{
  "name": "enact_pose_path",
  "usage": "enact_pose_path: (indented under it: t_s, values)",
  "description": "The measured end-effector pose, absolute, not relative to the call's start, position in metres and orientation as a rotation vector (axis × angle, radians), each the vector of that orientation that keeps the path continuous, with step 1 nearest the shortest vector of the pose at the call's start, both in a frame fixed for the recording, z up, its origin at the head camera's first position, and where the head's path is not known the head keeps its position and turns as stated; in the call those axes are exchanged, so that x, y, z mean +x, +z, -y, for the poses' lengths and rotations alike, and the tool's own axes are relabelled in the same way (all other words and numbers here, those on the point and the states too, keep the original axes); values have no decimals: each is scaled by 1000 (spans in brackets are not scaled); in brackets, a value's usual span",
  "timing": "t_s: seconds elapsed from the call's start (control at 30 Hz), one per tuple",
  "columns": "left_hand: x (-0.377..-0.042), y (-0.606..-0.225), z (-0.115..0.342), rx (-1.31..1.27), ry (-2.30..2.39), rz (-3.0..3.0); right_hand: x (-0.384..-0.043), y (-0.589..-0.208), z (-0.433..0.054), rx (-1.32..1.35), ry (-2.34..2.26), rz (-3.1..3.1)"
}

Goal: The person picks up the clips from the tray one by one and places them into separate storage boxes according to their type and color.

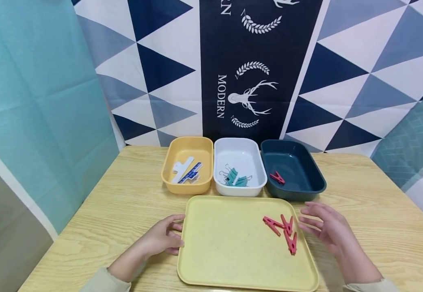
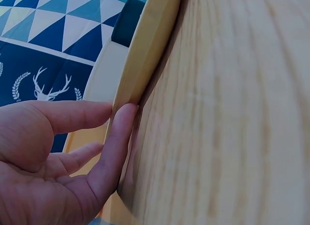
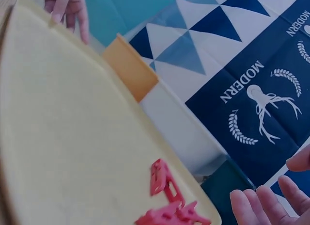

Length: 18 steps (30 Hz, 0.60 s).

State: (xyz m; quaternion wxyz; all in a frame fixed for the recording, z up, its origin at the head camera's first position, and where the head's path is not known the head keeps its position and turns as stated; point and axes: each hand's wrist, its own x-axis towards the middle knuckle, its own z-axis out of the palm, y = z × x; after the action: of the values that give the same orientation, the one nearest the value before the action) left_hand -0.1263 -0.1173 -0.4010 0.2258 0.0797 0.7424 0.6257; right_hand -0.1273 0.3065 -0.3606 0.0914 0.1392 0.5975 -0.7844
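Observation:
A pale yellow tray (image 1: 229, 243) lies on the table, with three red clothespins (image 1: 290, 241) near its right edge. My left hand (image 1: 164, 235) is at the tray's left edge. In the left wrist view its fingertips (image 2: 123, 118) touch the tray's rim, fingers fairly straight. My right hand (image 1: 326, 227) is just beyond the tray's right edge, fingers spread and loosely bent, holding nothing. In the right wrist view its fingers (image 3: 271, 203) show apart from the clothespins. Another red clothespin (image 1: 277, 177) lies in the dark teal bin (image 1: 299, 162).
Behind the tray stand a yellow bin (image 1: 187, 144) with a white clip (image 1: 182, 169) and a blue ruler-marked clip (image 1: 190, 173), and a white bin (image 1: 238, 148) with several teal binder clips (image 1: 238, 178). A patterned cloth (image 1: 171, 81) hangs behind the table (image 1: 124, 194).

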Motion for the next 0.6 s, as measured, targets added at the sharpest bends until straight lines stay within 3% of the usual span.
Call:
enact_pose_path:
  t_s: [0.6]
  values:
    - [-125,-402,116,192,1728,-2059,-106,-386,-293,348,-1938,-2268]
